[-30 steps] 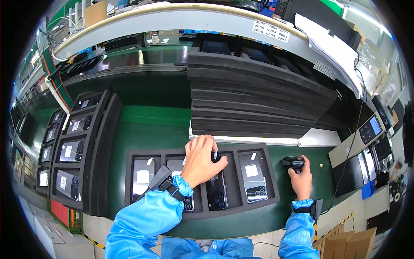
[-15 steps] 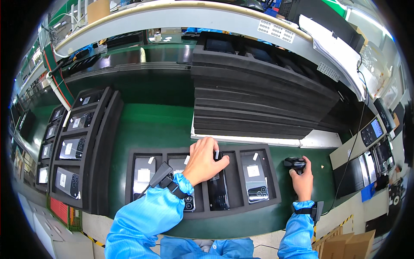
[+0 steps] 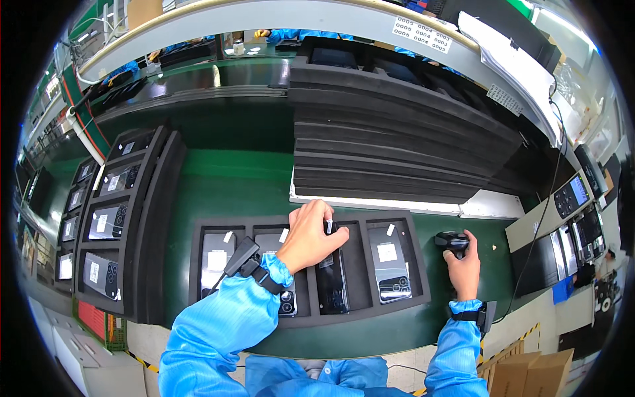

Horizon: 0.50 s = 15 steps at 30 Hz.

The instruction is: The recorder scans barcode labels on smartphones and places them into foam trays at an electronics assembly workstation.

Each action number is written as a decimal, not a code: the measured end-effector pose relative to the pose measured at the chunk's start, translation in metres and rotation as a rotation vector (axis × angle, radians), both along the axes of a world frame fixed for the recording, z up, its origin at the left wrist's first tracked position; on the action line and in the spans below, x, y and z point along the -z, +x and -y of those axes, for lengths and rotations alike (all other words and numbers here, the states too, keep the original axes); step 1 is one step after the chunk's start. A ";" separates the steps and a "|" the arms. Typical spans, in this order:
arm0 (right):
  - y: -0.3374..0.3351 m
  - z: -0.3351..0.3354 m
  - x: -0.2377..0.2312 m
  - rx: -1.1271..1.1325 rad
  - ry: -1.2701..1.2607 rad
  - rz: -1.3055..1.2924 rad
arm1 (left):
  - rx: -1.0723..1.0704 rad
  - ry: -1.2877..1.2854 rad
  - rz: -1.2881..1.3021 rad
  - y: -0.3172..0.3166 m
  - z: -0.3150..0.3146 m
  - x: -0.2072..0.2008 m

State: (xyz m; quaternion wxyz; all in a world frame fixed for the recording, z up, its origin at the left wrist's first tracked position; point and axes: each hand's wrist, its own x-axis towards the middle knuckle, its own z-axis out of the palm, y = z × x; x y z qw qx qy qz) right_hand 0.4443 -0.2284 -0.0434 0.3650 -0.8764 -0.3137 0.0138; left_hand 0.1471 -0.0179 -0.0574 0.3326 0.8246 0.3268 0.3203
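Observation:
My left hand (image 3: 309,235) is closed on the upper end of a dark smartphone (image 3: 334,288) in the third compartment of a black foam tray (image 3: 360,316). The phone looks tilted on its side, and my fingers cover part of it. Phones lie back up, with white labels, in the tray's first compartment (image 3: 213,261) and in the rightmost one (image 3: 391,264). Another phone (image 3: 287,301) is partly hidden under my left wrist. To the right of the tray, my right hand (image 3: 464,268) grips a black handheld scanner (image 3: 451,241) just above the green table.
Foam trays of labelled phones (image 3: 109,221) stand at the left. A tall stack of black foam trays (image 3: 397,149) rises behind the work tray, on a white base (image 3: 377,202). A label printer (image 3: 555,225) is at the right, with a dark cable hanging before it.
The view has shifted slightly. The phone under my left hand has turned a little, so its camera end shows less. My right hand still grips the scanner in nearly the same place.

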 end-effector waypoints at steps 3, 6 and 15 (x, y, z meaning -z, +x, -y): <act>0.004 0.001 0.005 -0.015 0.034 0.021 | -0.006 -0.001 0.000 -0.001 0.001 0.000; 0.004 0.001 0.004 -0.014 0.030 0.006 | 0.017 0.011 -0.008 -0.001 0.002 0.000; 0.005 0.001 0.006 -0.017 0.026 0.040 | -0.020 0.015 0.013 0.000 0.003 -0.001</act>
